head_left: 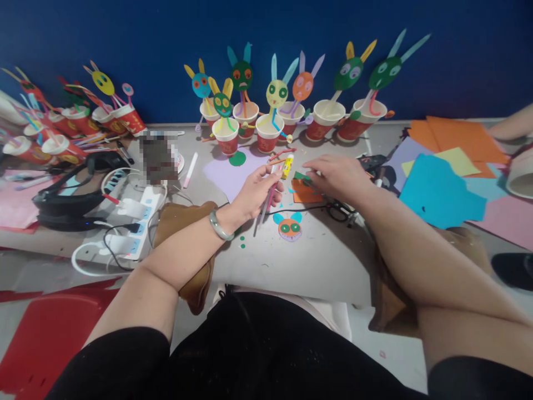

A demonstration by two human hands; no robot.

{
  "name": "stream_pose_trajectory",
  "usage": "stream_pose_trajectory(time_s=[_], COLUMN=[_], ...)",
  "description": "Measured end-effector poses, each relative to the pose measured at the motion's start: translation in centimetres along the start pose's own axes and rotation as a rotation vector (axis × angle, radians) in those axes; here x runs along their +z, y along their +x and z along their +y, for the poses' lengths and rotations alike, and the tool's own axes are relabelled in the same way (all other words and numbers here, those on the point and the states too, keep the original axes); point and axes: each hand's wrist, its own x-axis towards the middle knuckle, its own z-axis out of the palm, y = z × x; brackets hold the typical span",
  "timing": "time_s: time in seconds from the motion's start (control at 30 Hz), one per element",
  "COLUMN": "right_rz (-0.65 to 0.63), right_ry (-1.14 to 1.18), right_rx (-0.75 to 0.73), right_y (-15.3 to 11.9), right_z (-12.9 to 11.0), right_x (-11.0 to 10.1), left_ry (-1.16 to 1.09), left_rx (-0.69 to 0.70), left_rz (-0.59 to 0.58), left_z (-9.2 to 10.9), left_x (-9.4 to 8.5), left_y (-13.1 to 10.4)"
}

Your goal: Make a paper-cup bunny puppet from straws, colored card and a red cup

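Observation:
My left hand (261,191), with a bangle on the wrist, is closed around several thin fuzzy sticks (270,195) in pink, grey and red. A yellow glue stick (287,166) stands right beside its fingertips. My right hand (336,176) hovers palm down over green and orange paper scraps (307,191); its fingers are partly bent and what lies under them is hidden. Below the hands a paper face (290,228) with blue ears and green eyes lies on the grey table (316,261). A green paper oval (237,159) rests on a purple sheet (220,172).
Red paper cups (270,136) with rabbit-like figures line the back and left. A power strip (144,222) and black headset (75,194) are at left. Scissors (339,211) lie near my right wrist. Coloured paper (441,191) and another person's hand (514,125) are at right.

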Motion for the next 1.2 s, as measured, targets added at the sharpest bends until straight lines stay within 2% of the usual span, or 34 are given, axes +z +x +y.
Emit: stream_pose_trajectory(time_s=[0.17, 0.33, 0.43, 0.57, 0.67, 0.77, 0.87, 0.97, 1.07, 1.2], right_rz=[-0.085, -0.137, -0.156, -0.164, -0.041, 0.178, 0.394, 0.483, 0.517, 0.514], right_ry=[-0.244, -0.337, -0.348, -0.342, -0.188, 0.233, 0.726, 1.033, 1.012, 0.728], right_rx=[-0.184, -0.296, -0.34, -0.335, -0.196, -0.002, 0.142, 0.184, 0.11, 0.002], right_y=[2.8, 5.4, 6.0, 5.5, 4.3, 2.7, 1.4, 0.5, -0.3, -1.2], right_z=[-1.5, -2.2, -2.3, -1.4, -0.3, -0.2, -1.4, -3.1, -4.4, -5.3], right_x=[1.3, 1.3, 1.2, 0.7, -0.4, -1.6, -2.3, -2.5, -2.6, -2.7], left_ry=[-0.004, -0.025, -0.044, -0.035, -0.017, -0.006, 0.007, 0.014, 0.019, 0.032], left_rx=[-0.022, -0.079, -0.081, -0.109, -0.104, -0.099, -0.101, -0.083, -0.062, -0.05], left_rz=[-0.028, -0.028, -0.057, -0.162, -0.207, -0.212, -0.225, -0.243, -0.241, -0.228], left_z=[0.0, 0.1, 0.0, 0.0, 0.1, 0.2, 0.1, -0.1, -0.5, -0.6], left_x=[0.1, 0.3, 0.2, -0.1, -0.2, -0.2, -0.1, -0.1, -0.2, -0.1], left_y=[0.2, 0.6, 0.6, 0.4, 0.2, 0.1, 0.1, 0.3, 0.3, 0.2])
